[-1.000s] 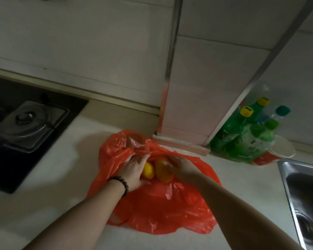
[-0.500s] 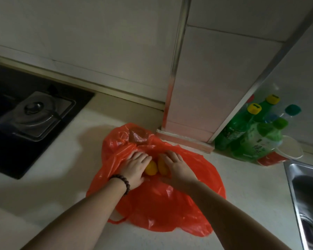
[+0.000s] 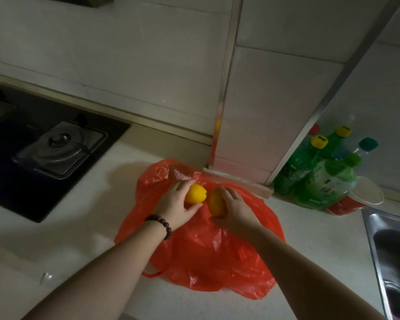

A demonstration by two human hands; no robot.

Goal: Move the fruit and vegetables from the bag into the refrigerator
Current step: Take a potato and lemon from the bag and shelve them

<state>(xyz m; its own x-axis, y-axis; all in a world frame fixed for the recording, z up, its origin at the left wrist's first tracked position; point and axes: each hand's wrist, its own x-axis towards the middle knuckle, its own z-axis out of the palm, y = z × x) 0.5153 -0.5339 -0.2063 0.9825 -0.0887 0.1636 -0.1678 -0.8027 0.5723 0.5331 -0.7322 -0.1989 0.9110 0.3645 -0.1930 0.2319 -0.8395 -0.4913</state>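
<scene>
We have lifted both fruits up out of the red bag (image 3: 201, 255) since half a second ago; back then they sat low and close together in its folds. The bag lies flat on the pale desk (image 3: 79, 227), between the stove (image 3: 44, 144) on the left and the sink (image 3: 395, 250) on the right, whose far side is cut off. The room is dim, so we cannot tell what kind of fruit these are. Our left hand (image 3: 176, 204) curls its grip round the yellow fruit (image 3: 195, 193). Our right hand (image 3: 234, 209) curls round the orange fruit (image 3: 216, 203), just beside it, and hides its right side.
</scene>
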